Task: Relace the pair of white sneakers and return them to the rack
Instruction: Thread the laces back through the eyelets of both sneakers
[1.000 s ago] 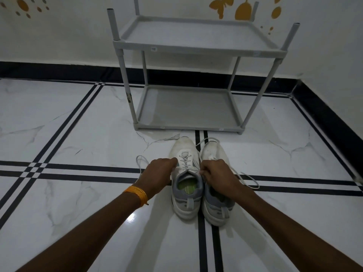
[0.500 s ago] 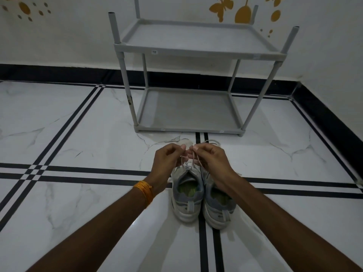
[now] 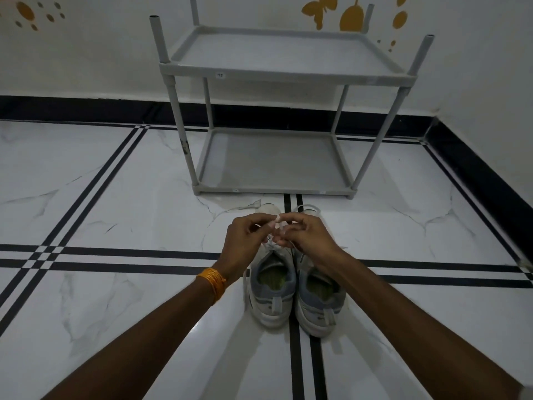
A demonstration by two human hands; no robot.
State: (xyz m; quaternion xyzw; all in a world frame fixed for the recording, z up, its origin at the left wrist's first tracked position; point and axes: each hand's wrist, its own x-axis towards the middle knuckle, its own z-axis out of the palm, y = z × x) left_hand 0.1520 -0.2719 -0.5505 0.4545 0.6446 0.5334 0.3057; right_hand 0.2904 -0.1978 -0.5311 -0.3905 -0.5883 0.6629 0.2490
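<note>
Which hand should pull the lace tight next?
Probably both, but the right hand leads: it pinches the lace above the left sneaker and has room beside it. The left hand can steady the other end.

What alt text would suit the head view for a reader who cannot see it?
Both hands, left hand and right hand, pinch a white lace above the left of two white sneakers standing side by side on the marble floor. A grey two-shelf rack stands just beyond them against the wall.
</note>
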